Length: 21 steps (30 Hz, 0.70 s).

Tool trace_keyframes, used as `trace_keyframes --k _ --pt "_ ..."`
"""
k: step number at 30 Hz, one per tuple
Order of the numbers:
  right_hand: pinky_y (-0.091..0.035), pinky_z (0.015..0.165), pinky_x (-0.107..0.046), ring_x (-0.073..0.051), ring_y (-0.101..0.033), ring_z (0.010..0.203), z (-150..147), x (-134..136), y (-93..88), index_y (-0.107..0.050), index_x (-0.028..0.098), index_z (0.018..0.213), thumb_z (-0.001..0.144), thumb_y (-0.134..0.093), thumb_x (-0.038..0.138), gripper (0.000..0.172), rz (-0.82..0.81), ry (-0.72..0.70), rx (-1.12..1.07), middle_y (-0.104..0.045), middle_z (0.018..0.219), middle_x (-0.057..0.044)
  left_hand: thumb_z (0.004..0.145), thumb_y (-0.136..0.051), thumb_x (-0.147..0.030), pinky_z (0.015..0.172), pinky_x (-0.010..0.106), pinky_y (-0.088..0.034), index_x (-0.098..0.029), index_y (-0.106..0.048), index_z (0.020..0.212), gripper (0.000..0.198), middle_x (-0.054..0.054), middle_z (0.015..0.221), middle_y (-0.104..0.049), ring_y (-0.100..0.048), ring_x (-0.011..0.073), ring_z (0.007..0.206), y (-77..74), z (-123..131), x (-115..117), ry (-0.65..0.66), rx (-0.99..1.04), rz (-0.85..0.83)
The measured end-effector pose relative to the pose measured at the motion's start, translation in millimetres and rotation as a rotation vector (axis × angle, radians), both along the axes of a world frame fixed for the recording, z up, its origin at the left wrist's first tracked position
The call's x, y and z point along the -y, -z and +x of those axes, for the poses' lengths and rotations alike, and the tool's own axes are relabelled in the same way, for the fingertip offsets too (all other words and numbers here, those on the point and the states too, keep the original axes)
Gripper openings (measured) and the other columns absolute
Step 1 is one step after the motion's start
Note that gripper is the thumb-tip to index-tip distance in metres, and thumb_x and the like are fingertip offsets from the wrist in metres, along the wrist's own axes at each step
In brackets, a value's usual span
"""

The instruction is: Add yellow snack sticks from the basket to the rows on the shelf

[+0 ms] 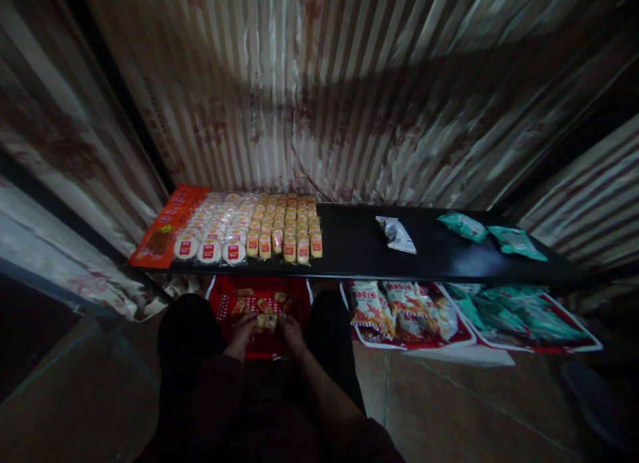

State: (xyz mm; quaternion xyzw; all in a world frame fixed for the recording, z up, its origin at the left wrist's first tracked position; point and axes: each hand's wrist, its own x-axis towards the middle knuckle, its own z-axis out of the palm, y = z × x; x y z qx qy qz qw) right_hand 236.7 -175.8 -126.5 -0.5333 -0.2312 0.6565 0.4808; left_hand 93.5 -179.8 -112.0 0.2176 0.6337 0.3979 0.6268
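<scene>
Between my two hands, over the red basket [219,300], is a small yellow wrapped snack cake [267,321]. My left hand [242,334] pinches its left end, and my right hand [291,334] has the right end. Several more wrapped cakes lie loose in this basket, just beyond my fingers. On the black shelf [349,243] above, similar yellow packets [289,227] stand in close rows. To their left are rows of round white packets [222,233] with red labels, then an orange packet [167,227] at the shelf's left end.
One white packet [397,235] and two green packets [464,227] lie on the shelf's right part. Below it stand a basket of white-and-red snack bags [404,307] and a basket of green bags [524,316]. A striped curtain [309,104] hangs behind. My knees flank the near basket.
</scene>
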Motion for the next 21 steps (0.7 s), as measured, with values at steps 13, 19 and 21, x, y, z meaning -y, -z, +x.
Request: trace_keyframes --k 13,19,21 --pt "-0.043 0.053 -0.025 -0.012 -0.056 0.052 -4.5 -1.4 0.8 -0.058 0.018 0.081 0.045 -0.077 0.048 0.051 -0.062 0.137 -0.111 -0.064 0.064 0.001 0.064 -0.071 -0.036 0.065 0.023 -0.042 -0.017 -0.058 0.103 0.045 0.005 0.088 -0.067 -0.064 0.0138 0.071 -12.2 0.7 2.7 -0.003 0.062 0.033" --pt "-0.045 0.057 -0.025 -0.013 -0.057 0.057 -5.9 -1.0 0.3 -0.059 0.018 0.074 0.044 -0.080 0.036 0.041 -0.042 0.182 -0.182 -0.065 0.063 0.001 0.057 -0.075 -0.040 0.070 0.026 -0.043 -0.017 -0.058 0.097 0.049 0.007 0.091 -0.067 -0.064 0.0171 0.079 -12.2 3.7 2.6 0.056 0.101 0.089" --pt "-0.045 0.058 -0.025 -0.014 -0.059 0.059 -6.0 -1.3 -1.7 -0.060 0.018 0.073 0.046 -0.079 0.033 0.036 -0.038 0.163 -0.202 -0.066 0.064 0.000 0.054 -0.076 -0.040 0.069 0.027 -0.043 -0.017 -0.058 0.094 0.049 0.006 0.090 -0.067 -0.064 0.0173 0.077 -11.1 5.3 1.7 0.064 0.109 0.104"
